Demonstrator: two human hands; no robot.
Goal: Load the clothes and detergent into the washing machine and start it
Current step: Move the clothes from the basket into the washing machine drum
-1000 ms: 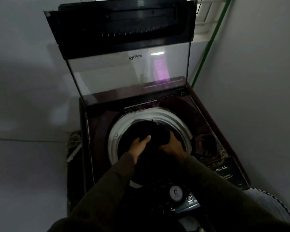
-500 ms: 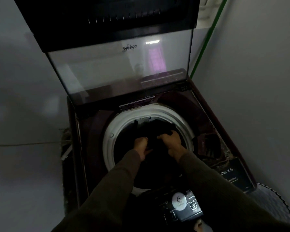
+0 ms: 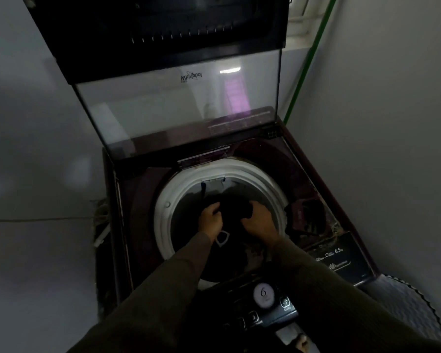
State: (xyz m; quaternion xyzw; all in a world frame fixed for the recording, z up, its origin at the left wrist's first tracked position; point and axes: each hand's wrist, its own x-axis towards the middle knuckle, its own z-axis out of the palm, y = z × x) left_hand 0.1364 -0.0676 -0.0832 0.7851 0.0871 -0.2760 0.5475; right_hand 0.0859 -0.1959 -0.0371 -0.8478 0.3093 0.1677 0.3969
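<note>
A dark maroon top-loading washing machine (image 3: 148,200) stands in front of me with its glass lid (image 3: 178,108) raised upright. Inside the white drum rim (image 3: 163,220) lies a bundle of black clothes (image 3: 233,210). My left hand (image 3: 210,220) grips the left side of the bundle with curled fingers. On the bundle's right side, my right hand (image 3: 259,219) holds the cloth the same way. Both hands are down inside the drum opening. The drum's bottom is too dark to make out. No detergent is in view.
The control panel (image 3: 262,304) with a round white dial sits at the machine's near edge. A compartment (image 3: 304,216) lies open right of the drum. Grey walls close in on both sides. A green pipe (image 3: 308,59) runs up the right corner. A dark basket rim (image 3: 405,304) shows at lower right.
Both hands have gone deeper into the drum with the black clothes and drawn slightly apart. The camera has leaned closer over the machine.
</note>
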